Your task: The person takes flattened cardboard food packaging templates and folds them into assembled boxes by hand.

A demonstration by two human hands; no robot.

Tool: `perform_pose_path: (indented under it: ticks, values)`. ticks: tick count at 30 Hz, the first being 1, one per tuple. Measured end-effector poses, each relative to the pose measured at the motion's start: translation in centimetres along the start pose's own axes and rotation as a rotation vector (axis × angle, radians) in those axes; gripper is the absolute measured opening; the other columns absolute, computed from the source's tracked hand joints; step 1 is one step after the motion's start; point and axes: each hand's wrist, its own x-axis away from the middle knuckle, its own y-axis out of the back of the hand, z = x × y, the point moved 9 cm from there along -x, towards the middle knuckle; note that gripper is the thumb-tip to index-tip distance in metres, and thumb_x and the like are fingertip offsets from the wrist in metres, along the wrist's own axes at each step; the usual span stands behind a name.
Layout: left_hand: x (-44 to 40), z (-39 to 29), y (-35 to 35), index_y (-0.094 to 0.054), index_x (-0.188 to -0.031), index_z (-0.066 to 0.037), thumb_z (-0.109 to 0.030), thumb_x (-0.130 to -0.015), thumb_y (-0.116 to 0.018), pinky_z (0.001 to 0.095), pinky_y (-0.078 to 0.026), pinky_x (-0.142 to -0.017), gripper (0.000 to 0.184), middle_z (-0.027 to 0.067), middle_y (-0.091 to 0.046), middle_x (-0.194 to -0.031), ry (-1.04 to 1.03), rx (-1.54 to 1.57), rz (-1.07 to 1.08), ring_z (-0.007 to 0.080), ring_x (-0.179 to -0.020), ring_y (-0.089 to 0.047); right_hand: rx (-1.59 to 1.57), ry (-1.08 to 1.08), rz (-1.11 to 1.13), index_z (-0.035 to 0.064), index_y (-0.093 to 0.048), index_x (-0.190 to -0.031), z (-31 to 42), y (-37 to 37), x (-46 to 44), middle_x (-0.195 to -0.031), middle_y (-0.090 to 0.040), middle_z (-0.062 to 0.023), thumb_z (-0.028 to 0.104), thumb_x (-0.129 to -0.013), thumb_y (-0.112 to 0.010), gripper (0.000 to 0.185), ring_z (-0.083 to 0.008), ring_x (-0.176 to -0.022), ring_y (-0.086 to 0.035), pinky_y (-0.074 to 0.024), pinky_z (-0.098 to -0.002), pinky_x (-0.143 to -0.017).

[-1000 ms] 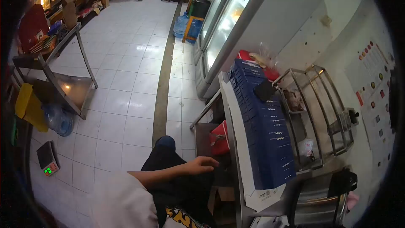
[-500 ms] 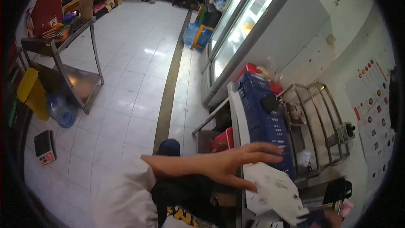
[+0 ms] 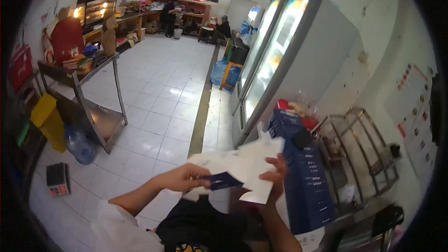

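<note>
A white cardboard sheet with cut edges and a dark blue flap [image 3: 226, 180] is held up in front of my body, slightly blurred. My left hand [image 3: 186, 177] grips its left side by the blue flap. On its right side my right hand [image 3: 275, 175] has its fingers closed on the edge. To the right, a long row of stacked dark blue folded boxes [image 3: 305, 172] lies on the metal table, next to my right hand. A small black object [image 3: 303, 138] rests on top of that stack.
A metal rack [image 3: 359, 144] stands against the right wall, beyond it a glass-door fridge [image 3: 275, 65]. At left are a metal cart [image 3: 78, 93], a yellow container [image 3: 48, 121], a water bottle [image 3: 80, 145] and a floor scale [image 3: 57, 178]. Two people [image 3: 169, 15] [image 3: 223, 29] are far back.
The white sheet has come from beside the blue stack to in front of my body. My right hand has come into clear view, and my left hand has closed on the sheet. The view has tilted up.
</note>
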Motion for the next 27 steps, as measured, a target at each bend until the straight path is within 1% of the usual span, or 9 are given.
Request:
perform_pose_path:
  ticks: [3, 5, 7, 9, 10, 13, 15, 20, 27]
  values:
    - [3.5, 11.6, -4.2, -0.065, -0.113, -0.003, -0.015, -0.093, -0.062, 0.0296, -0.051, -0.075, 0.023, 0.0029, -0.068, -0.093, 0.435, 0.45, -0.096, 0.0101, -0.085, -0.062, -0.339, -0.287, 0.183, 0.0097, -0.051, -0.096, -3.0, -4.3, 6.2, -0.124, -0.053, -0.0167, 0.028, -0.086, -0.063, 0.024, -0.0365, -0.126, -0.041, -0.0186, -0.0498, -0.113]
    - [5.6, 16.4, -7.2, -0.063, -0.114, -0.004, -0.012, -0.088, -0.065, 0.0315, -0.051, -0.074, 0.027, 0.0042, -0.067, -0.099, 0.647, 0.931, -0.416, 0.0152, -0.084, -0.063, -0.536, -0.511, 0.316, 0.0082, -0.051, -0.103, -5.3, -6.6, 11.0, -0.132, -0.047, -0.0176, 0.027, -0.091, -0.057, 0.023, -0.036, -0.134, -0.032, -0.0159, -0.0477, -0.114]
    - [5.8, 17.1, -9.1, -0.064, -0.112, -0.005, -0.017, -0.088, -0.067, 0.0309, -0.052, -0.075, 0.026, 0.005, -0.066, -0.101, 0.631, 0.803, -0.4, 0.0144, -0.088, -0.063, -0.625, -0.574, 0.439, 0.0074, -0.05, -0.108, -5.4, -7.9, 13.9, -0.137, -0.042, -0.0178, 0.029, -0.094, -0.056, 0.027, -0.0372, -0.137, -0.024, -0.0139, -0.0482, -0.113]
    - [6.3, 18.3, -10.5, -0.065, -0.11, -0.006, -0.022, -0.088, -0.069, 0.0304, -0.052, -0.076, 0.027, 0.0058, -0.065, -0.103, 0.617, 0.68, -0.418, 0.0136, -0.092, -0.063, -0.466, -0.488, 0.607, 0.0069, -0.054, -0.098, -4.4, -9.1, 15.7, -0.128, -0.05, -0.016, 0.017, -0.084, -0.065, 0.02, -0.0282, -0.129, -0.037, -0.0246, -0.0421, -0.109]
    - [5.2, 17.5, -10.6, -0.064, -0.11, -0.008, -0.023, -0.087, -0.069, 0.0319, -0.052, -0.072, 0.028, 0.0055, -0.065, -0.101, 0.386, 0.134, -0.258, 0.0147, -0.088, -0.063, -0.485, -0.494, 0.619, 0.0069, -0.054, -0.098, -4.8, -9.3, 17.2, -0.128, -0.05, -0.016, 0.017, -0.084, -0.065, 0.02, -0.0282, -0.129, -0.037, -0.0246, -0.0421, -0.109]
    - [5.6, 18.6, -13.8, -0.065, -0.11, -0.01, -0.024, -0.086, -0.071, 0.033, -0.047, -0.059, 0.028, 0.0042, -0.065, -0.094, 0.717, 0.541, -0.317, 0.0161, -0.074, -0.06, -0.541, -0.633, 0.674, 0.0054, -0.059, -0.094, -6.6, -10.6, 22.3, -0.114, -0.058, -0.0125, 0.016, -0.081, -0.07, 0.021, -0.0266, -0.116, -0.049, -0.0335, -0.0407, -0.102]
    - [6.5, 16.2, -13.5, -0.065, -0.108, -0.008, -0.024, -0.087, -0.07, 0.03, -0.041, -0.054, 0.027, 0.0039, -0.065, -0.089, 1.035, 0.698, -0.556, 0.0145, -0.067, -0.056, -0.322, -1.112, 0.328, 0.0051, -0.061, -0.095, -10.8, -8.2, 24.5, -0.101, -0.062, -0.0093, 0.015, -0.081, -0.069, 0.018, -0.026, -0.103, -0.057, -0.0389, -0.0393, -0.094]
    - [2.8, 18.6, -12.3, -0.064, -0.111, -0.007, -0.026, -0.088, -0.068, 0.0287, -0.042, -0.054, 0.03, 0.002, -0.064, -0.086, 0.515, 0.419, -0.397, 0.0118, -0.064, -0.054, -0.24, -0.637, 0.562, 0.0057, -0.061, -0.097, -7.9, -9.3, 22.4, -0.104, -0.061, -0.0103, 0.016, -0.079, -0.067, 0.021, -0.0282, -0.105, -0.057, -0.0393, -0.0392, -0.092]
    - [3.9, 20.1, -12.2, -0.063, -0.117, -0.006, -0.024, -0.09, -0.066, 0.0303, -0.045, -0.055, 0.032, 0.0024, -0.064, -0.086, 0.828, 0.281, -0.313, 0.0128, -0.07, -0.056, -0.691, -0.843, 0.851, 0.0061, -0.059, -0.11, -8.2, -10.7, 25.1, -0.116, -0.056, -0.0111, 0.01, -0.086, -0.059, 0.024, -0.0267, -0.114, -0.051, -0.035, -0.0393, -0.103]
